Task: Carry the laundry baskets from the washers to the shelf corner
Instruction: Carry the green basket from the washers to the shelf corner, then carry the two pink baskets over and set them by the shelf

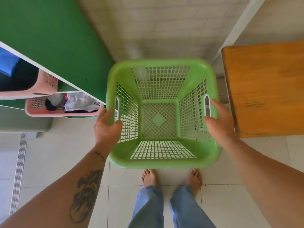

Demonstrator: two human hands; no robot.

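An empty green laundry basket [162,162] with lattice walls sits in front of my bare feet, in the corner between the green shelf unit [54,38] and a wooden table [266,89]. My left hand [106,129] straddles its left rim beside the handle slot, thumb inside and fingers flat along the outside. On the right rim, my right hand [219,120] does the same beside the other slot. Whether the basket rests on the floor or hangs slightly above it, I cannot tell.
Two pink baskets stand in the shelf compartments at left, the upper pink basket [44,83] and the lower pink basket [39,111], which holds clothes. A tiled wall closes the corner behind. A floor drain grate [19,170] runs along the far left of the white tiled floor.
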